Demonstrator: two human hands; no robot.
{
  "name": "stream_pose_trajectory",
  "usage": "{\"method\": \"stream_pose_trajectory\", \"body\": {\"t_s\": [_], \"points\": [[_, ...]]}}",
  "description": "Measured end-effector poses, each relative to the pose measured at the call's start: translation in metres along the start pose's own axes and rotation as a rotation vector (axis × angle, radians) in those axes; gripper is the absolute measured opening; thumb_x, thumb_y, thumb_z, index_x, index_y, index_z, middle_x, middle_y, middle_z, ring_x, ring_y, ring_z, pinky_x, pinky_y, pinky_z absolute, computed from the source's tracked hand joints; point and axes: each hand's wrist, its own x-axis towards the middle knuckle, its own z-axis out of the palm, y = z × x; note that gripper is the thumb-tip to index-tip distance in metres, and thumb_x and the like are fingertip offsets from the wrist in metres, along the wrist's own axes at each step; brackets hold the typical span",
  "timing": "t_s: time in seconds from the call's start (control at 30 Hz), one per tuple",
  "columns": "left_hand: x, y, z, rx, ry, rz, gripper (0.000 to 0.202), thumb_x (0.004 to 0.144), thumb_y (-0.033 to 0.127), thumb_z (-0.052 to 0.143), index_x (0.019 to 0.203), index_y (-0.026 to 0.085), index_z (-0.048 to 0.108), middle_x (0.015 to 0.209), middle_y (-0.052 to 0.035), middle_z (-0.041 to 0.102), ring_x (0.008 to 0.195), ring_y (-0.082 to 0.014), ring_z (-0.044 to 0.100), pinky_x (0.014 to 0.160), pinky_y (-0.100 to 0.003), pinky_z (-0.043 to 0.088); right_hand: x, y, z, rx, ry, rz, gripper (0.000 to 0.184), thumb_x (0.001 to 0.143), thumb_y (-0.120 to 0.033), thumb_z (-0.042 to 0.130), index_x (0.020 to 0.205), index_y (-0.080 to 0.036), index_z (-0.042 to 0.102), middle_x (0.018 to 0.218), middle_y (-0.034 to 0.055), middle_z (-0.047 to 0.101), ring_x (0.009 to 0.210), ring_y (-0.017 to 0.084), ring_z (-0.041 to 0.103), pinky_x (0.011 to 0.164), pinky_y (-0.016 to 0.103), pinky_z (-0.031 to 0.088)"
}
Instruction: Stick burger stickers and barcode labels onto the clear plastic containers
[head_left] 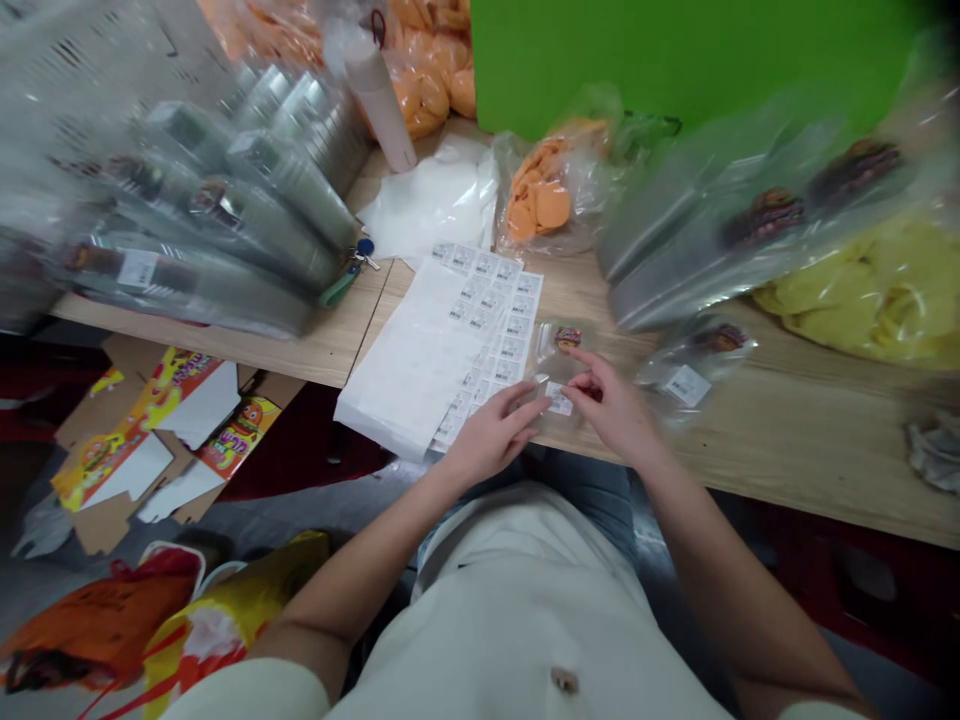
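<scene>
On the table before me lies a small clear plastic bag with a burger picture near its top. A white printed label sticker is over its lower part; whether it is stuck down I cannot tell. My left hand is closed at the label's left edge, thumb and index finger close together. From the right, my right hand has its thumb and bent fingers at the label's other edge, its index finger stretched toward the burger picture. Sheets of labels lie left of the bag, partly under white backing paper.
Another labelled bag lies to the right, before a stack of clear bags. Packed clear bags, keys and a pale bottle are on the left. Orange pieces in plastic sit behind. Flattened printed boxes lie lower left.
</scene>
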Motion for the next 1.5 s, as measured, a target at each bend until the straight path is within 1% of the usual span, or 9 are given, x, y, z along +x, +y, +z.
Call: {"method": "stream_pose_trajectory", "body": {"t_s": [0.4, 0.6, 0.73, 0.83, 0.97, 1.1, 1.2, 1.37, 1.5], "points": [[0.001, -0.002, 0.004, 0.159, -0.009, 0.067, 0.042, 0.087, 0.019, 0.042, 0.128, 0.023, 0.045, 0.136, -0.0134, 0.033, 0.126, -0.0256, 0.036, 0.099, -0.039, 0.038, -0.002, 0.002, 0.007, -0.171, 0.060, -0.085, 0.049, 0.080, -0.025, 0.052, 0.128, -0.024, 0.043, 0.076, -0.0010, 0.063, 0.064, 0.014, 0.057, 0.065, 0.031, 0.048], [0.005, -0.001, 0.006, 0.127, 0.013, 0.014, 0.039, 0.087, 0.020, 0.043, 0.126, 0.024, 0.047, 0.134, -0.0126, 0.034, 0.122, -0.0249, 0.040, 0.097, -0.039, 0.041, -0.018, 0.015, 0.016, -0.500, 0.537, -0.266, 0.044, 0.085, -0.032, 0.049, 0.126, -0.016, 0.046, 0.116, 0.0146, 0.052, 0.108, 0.023, 0.049, 0.090, 0.040, 0.044], [0.001, -0.002, -0.001, 0.044, 0.018, 0.044, 0.046, 0.086, 0.019, 0.045, 0.131, 0.021, 0.039, 0.136, -0.0135, 0.035, 0.126, -0.0237, 0.036, 0.101, -0.040, 0.037, -0.026, 0.024, 0.025, -0.609, 0.326, -0.377, 0.045, 0.088, -0.034, 0.044, 0.130, -0.018, 0.042, 0.131, 0.0141, 0.044, 0.121, 0.025, 0.040, 0.098, 0.043, 0.037], [-0.002, 0.000, -0.015, -0.058, 0.225, -0.110, 0.043, 0.086, 0.020, 0.046, 0.128, 0.020, 0.041, 0.127, -0.0130, 0.045, 0.119, -0.0212, 0.043, 0.100, -0.040, 0.038, -0.026, 0.027, 0.029, -0.659, 0.243, -0.401, 0.055, 0.087, -0.037, 0.046, 0.136, -0.017, 0.034, 0.138, 0.0139, 0.038, 0.126, 0.026, 0.034, 0.101, 0.045, 0.033], [0.006, 0.011, -0.034, -0.461, 0.397, -0.467, 0.027, 0.086, 0.030, 0.050, 0.110, 0.019, 0.057, 0.109, -0.0084, 0.058, 0.101, -0.0186, 0.055, 0.088, -0.035, 0.044, -0.027, 0.020, 0.026, -0.573, 0.305, -0.503, 0.060, 0.083, -0.038, 0.053, 0.136, -0.018, 0.034, 0.130, 0.0126, 0.047, 0.119, 0.025, 0.041, 0.099, 0.043, 0.035], [0.019, 0.026, -0.040, -1.243, 0.128, -0.717, 0.036, 0.079, 0.029, 0.062, 0.113, 0.018, 0.057, 0.103, -0.0072, 0.063, 0.087, -0.0141, 0.061, 0.084, -0.030, 0.046, -0.036, 0.002, 0.022, -0.505, 0.331, -0.598, 0.050, 0.081, -0.034, 0.056, 0.129, -0.025, 0.045, 0.133, 0.0110, 0.042, 0.115, 0.025, 0.043, 0.095, 0.043, 0.038], [0.024, 0.038, -0.036, -1.446, 0.001, -0.787, 0.032, 0.071, 0.023, 0.070, 0.102, 0.016, 0.063, 0.081, -0.0027, 0.065, 0.071, -0.0095, 0.061, 0.077, -0.025, 0.047, -0.052, -0.004, 0.014, -0.497, 0.309, -0.621, 0.049, 0.081, -0.033, 0.056, 0.128, -0.027, 0.045, 0.134, 0.0110, 0.041, 0.116, 0.025, 0.043, 0.095, 0.045, 0.038], [0.032, 0.056, -0.028, -1.023, -0.094, -0.601, 0.026, 0.076, 0.032, 0.063, 0.098, 0.017, 0.064, 0.088, -0.0041, 0.067, 0.081, -0.0141, 0.060, 0.079, -0.027, 0.046, -0.086, 0.015, -0.018, -0.603, 0.458, -0.544, 0.052, 0.078, -0.034, 0.058, 0.128, -0.028, 0.045, 0.130, 0.0114, 0.044, 0.115, 0.027, 0.045, 0.093, 0.046, 0.039], [0.036, 0.036, -0.034, -0.511, 0.072, -0.466, 0.025, 0.081, 0.033, 0.056, 0.101, 0.019, 0.061, 0.105, -0.0066, 0.063, 0.098, -0.0192, 0.057, 0.084, -0.033, 0.047, -0.076, 0.040, -0.050, -0.715, 0.657, -0.319, 0.046, 0.082, -0.034, 0.052, 0.127, -0.023, 0.047, 0.124, 0.0137, 0.048, 0.112, 0.027, 0.047, 0.093, 0.046, 0.037]]}}
